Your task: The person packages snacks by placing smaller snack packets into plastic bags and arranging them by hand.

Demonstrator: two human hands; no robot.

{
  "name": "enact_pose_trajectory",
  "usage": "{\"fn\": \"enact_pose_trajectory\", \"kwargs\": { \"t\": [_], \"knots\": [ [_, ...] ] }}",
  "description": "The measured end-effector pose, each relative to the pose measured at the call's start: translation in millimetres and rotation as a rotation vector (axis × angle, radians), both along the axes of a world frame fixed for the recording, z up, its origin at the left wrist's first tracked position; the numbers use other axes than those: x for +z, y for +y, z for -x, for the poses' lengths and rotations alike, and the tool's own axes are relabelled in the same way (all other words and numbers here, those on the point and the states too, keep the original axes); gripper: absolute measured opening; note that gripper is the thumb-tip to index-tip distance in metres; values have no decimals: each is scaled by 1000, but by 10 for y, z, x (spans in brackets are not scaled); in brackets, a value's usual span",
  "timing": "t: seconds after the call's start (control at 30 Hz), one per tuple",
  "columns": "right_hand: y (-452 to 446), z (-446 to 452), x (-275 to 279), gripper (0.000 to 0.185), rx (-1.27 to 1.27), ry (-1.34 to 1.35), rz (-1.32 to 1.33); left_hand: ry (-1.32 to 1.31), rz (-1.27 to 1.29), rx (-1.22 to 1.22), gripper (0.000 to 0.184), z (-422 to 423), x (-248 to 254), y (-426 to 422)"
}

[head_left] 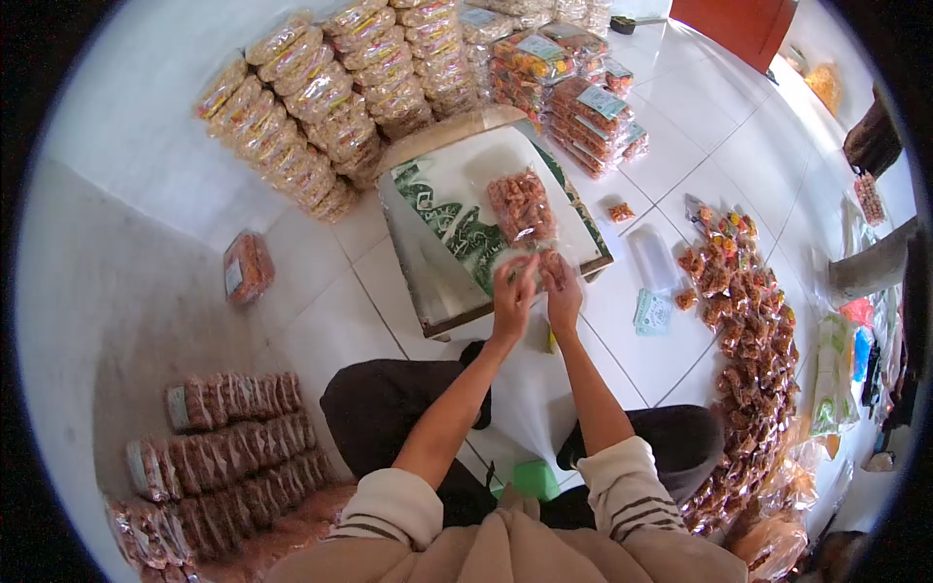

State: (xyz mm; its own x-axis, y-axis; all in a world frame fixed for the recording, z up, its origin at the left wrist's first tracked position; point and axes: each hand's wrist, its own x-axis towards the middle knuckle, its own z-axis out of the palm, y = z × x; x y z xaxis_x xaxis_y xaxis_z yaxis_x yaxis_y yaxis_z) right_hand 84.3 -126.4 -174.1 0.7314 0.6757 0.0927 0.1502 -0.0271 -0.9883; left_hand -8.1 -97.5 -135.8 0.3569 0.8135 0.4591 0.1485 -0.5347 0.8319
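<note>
A clear plastic pack of reddish-brown snacks (522, 207) lies on a low table (452, 175) with a white and green patterned top. My left hand (515, 288) is at the near end of the pack, its fingers bent close together. Beside it on the right, my right hand (559, 280) has its fingers closed around the pack's near plastic end. What the left fingers hold, if anything, is too small to make out.
Tall stacks of packs (292, 87) line the wall. Snack trays (588, 112) stand behind the table. Small packets (748, 330) spread along the right. A clear tray (653, 257) and a printed card (652, 313) lie on the floor. Packed rows (233, 447) are at lower left.
</note>
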Motion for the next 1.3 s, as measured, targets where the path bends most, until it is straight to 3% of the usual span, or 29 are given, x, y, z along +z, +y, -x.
{"fn": "enact_pose_trajectory", "kwargs": {
  "t": [0.1, 0.2, 0.27, 0.37, 0.43, 0.53, 0.67, 0.73, 0.97, 1.13, 1.23, 1.3],
  "knots": [
    [144, -20, -81, 39, -20, -70, 76, 54, -174, 142, 30, -147, -71, 697],
    [230, -55, -67, 42, -8, -144, 79, 154, -287, 49, 27, -303, 1, 1343],
    [256, -54, 6, 42, 18, -113, 10, 393, -555, -174, 26, -340, 46, 1577],
    [337, -22, 71, 39, -77, -270, 138, 461, -585, -302, 31, -333, 64, 1706],
    [395, -4, 77, 34, -101, -152, 39, 467, -566, -320, 33, -325, 64, 1722],
    [524, 47, 75, 28, -231, -219, -10, 471, -560, -337, 33, -275, 62, 1715],
    [535, -19, 73, 25, -223, -318, 45, 478, -478, -349, 33, -261, 53, 1689],
    [510, -93, 92, 27, -16, -360, 73, 485, -461, -352, 33, -269, 70, 1682],
    [604, -117, 180, 36, -46, -326, 46, 499, -472, -330, 44, -273, 31, 1580],
    [404, -227, 31, 44, 37, -550, 116, 485, -446, -238, 42, -378, 3, 1666],
    [323, -193, 79, 36, -30, -374, 101, 642, -655, -94, 41, -485, -60, 1722],
    [348, -178, -36, 31, -46, -313, 5, 644, -640, -149, 39, -534, -141, 1722]
  ]
}}
